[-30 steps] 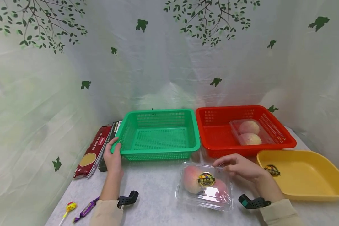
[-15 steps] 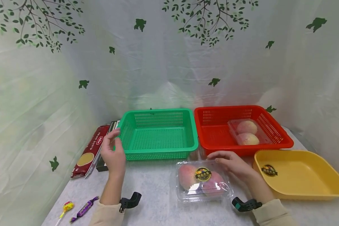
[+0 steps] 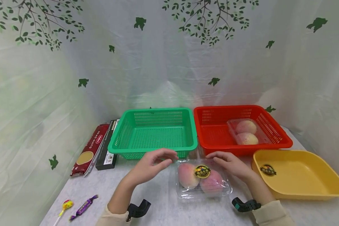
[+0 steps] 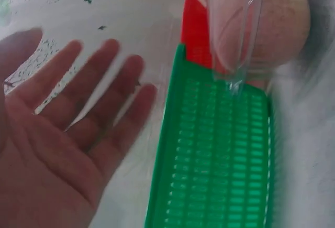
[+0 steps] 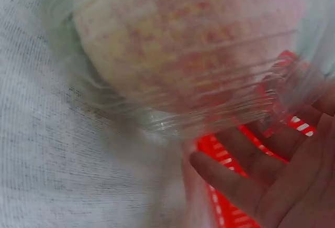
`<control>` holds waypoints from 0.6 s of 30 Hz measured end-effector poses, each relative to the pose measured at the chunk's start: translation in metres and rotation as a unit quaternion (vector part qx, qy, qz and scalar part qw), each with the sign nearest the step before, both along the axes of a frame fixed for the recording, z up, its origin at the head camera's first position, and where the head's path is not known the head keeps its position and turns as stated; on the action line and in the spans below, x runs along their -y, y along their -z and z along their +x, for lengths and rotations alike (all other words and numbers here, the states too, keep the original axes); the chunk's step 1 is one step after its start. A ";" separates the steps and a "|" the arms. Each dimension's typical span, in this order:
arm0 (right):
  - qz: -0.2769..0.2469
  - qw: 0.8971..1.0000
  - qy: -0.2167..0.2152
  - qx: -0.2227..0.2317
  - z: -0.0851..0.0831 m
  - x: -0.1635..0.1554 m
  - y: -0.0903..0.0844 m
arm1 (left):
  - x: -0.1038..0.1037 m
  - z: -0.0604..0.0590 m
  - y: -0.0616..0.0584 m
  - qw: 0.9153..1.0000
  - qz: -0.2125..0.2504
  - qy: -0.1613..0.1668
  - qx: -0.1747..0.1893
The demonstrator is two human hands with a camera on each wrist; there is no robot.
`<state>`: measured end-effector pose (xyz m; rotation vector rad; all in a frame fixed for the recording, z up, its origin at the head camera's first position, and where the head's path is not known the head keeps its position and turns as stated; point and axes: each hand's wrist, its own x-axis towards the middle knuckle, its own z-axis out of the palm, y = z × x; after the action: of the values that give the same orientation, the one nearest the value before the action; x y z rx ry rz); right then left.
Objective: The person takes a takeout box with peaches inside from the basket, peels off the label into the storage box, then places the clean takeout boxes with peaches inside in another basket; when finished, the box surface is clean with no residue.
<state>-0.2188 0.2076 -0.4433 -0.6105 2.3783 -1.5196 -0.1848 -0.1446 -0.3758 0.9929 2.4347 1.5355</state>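
At the table's centre, your left hand (image 3: 152, 164) hovers at nine o'clock of the clear peach box (image 3: 202, 180), fingers spread. Your right hand (image 3: 228, 163) touches its two o'clock corner, fingers relaxed, just before the red basket (image 3: 214, 131).

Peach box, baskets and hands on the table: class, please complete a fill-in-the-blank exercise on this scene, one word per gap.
1. The clear peach box on the table holds ____ peaches.
2. A second box of peaches lies inside the ____ basket.
3. The yellow tray bears one round ____ inside.
4. The right hand and left hand flank the box in front of the ____ basket.

Missing words: two; red; sticker; green
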 end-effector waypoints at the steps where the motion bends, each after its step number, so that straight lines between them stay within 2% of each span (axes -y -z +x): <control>1: 0.010 1.000 0.004 -0.006 0.001 0.000 -0.001 | -0.003 0.000 0.002 1.000 -0.027 0.014 0.006; 4: 0.035 0.999 0.006 -0.030 0.004 0.002 -0.004 | -0.010 0.001 0.008 0.995 -0.088 0.039 0.012; 8: 0.044 0.998 -0.024 -0.043 0.008 0.003 -0.009 | -0.018 0.001 0.018 0.989 -0.136 0.047 0.018; 15: 0.062 0.993 -0.055 -0.089 0.014 0.013 -0.016 | -0.031 0.000 0.038 0.986 -0.150 0.050 0.059; 18: 0.060 0.991 -0.080 -0.089 0.015 0.018 -0.019 | -0.033 -0.002 0.046 0.985 -0.150 0.046 0.068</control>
<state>-0.2038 0.1891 -0.4242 -0.9191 2.4588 -1.2935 -0.1864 -0.1116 -0.4216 0.8949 2.3940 1.1234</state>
